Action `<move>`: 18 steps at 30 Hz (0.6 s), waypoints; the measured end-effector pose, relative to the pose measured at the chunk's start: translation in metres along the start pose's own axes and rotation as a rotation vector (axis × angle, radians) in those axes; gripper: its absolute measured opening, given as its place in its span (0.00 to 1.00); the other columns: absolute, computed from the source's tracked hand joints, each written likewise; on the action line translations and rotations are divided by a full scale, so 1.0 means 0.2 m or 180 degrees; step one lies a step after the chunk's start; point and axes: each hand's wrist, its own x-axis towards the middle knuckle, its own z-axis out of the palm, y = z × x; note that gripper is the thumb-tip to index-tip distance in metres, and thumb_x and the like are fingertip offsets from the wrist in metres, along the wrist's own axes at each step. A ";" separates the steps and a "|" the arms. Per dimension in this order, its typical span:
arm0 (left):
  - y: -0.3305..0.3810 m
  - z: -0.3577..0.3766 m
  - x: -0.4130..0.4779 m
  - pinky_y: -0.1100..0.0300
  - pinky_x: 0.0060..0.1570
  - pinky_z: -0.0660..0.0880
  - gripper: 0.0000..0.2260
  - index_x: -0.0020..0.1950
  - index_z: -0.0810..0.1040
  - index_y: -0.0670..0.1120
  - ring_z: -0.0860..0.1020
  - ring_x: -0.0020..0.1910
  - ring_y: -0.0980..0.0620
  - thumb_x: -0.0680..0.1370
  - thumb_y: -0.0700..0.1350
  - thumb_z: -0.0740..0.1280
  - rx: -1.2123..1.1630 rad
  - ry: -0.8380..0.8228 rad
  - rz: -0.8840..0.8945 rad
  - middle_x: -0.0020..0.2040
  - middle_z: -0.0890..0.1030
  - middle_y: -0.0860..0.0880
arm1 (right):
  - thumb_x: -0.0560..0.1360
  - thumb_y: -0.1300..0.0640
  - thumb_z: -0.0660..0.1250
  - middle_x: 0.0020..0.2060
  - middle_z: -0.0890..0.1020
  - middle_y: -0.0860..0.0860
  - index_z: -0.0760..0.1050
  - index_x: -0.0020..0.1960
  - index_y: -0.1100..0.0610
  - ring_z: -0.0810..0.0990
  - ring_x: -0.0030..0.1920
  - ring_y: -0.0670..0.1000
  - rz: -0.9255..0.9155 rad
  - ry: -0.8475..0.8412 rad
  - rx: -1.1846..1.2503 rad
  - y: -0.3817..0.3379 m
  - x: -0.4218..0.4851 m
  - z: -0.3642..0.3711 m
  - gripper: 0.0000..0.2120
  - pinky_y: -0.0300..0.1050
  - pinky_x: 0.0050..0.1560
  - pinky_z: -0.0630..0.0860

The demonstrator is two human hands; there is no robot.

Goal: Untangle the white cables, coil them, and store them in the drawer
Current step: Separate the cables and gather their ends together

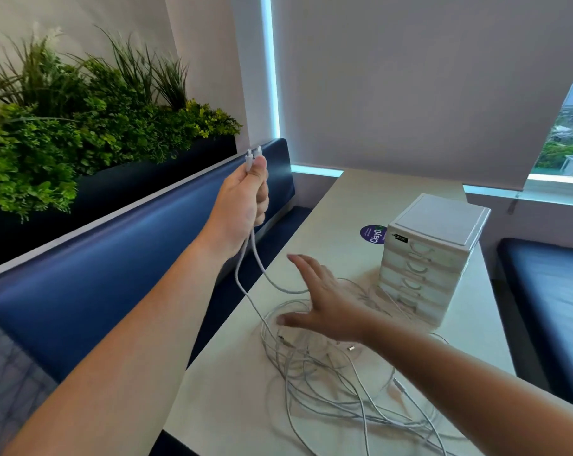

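Pinching two plug ends (254,153) high at left in the left hand (244,199) — spreading the right hand (328,301) over the cables (324,376) tangled on the near table (377,192); best pinning loops down, pulling slowly.

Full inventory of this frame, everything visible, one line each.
white cables: number unclear, white, tangled heap on the near part of the table
plug ends: two, white, held up above the bench
drawer unit: one, white, far right of the table, drawers look shut
sticker: one, purple, round, on the table left of the drawer unit
table: one, cream, centre
bench: one, blue, left of the table
second bench: one, dark blue, right edge
plants: one row, green, in a dark planter behind the bench
blind: one, grey, lowered, back wall
left hand: grips two cable strands below the plugs
right hand: fingers spread, over the tangle
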 end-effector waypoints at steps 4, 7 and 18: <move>0.04 0.05 -0.06 0.64 0.22 0.50 0.16 0.37 0.60 0.51 0.53 0.24 0.57 0.85 0.52 0.53 -0.0465 0.0082 -0.0105 0.28 0.57 0.53 | 0.65 0.35 0.72 0.74 0.62 0.46 0.50 0.77 0.49 0.61 0.73 0.47 -0.0120 -0.0108 0.0697 -0.14 0.21 0.13 0.50 0.48 0.73 0.62; 0.07 0.04 -0.08 0.64 0.22 0.50 0.16 0.37 0.60 0.51 0.53 0.24 0.57 0.85 0.52 0.53 -0.0513 0.0138 -0.0094 0.29 0.57 0.53 | 0.75 0.44 0.68 0.50 0.82 0.49 0.77 0.54 0.51 0.79 0.50 0.47 -0.0031 -0.0372 0.1032 -0.20 0.26 0.20 0.13 0.51 0.59 0.75; 0.17 -0.46 -0.04 0.62 0.23 0.54 0.16 0.38 0.62 0.50 0.56 0.25 0.57 0.85 0.52 0.52 0.0587 0.1385 0.0610 0.28 0.62 0.55 | 0.76 0.40 0.58 0.27 0.66 0.46 0.69 0.34 0.50 0.63 0.27 0.46 0.0560 -0.0852 0.2215 0.15 -0.20 0.17 0.18 0.41 0.28 0.61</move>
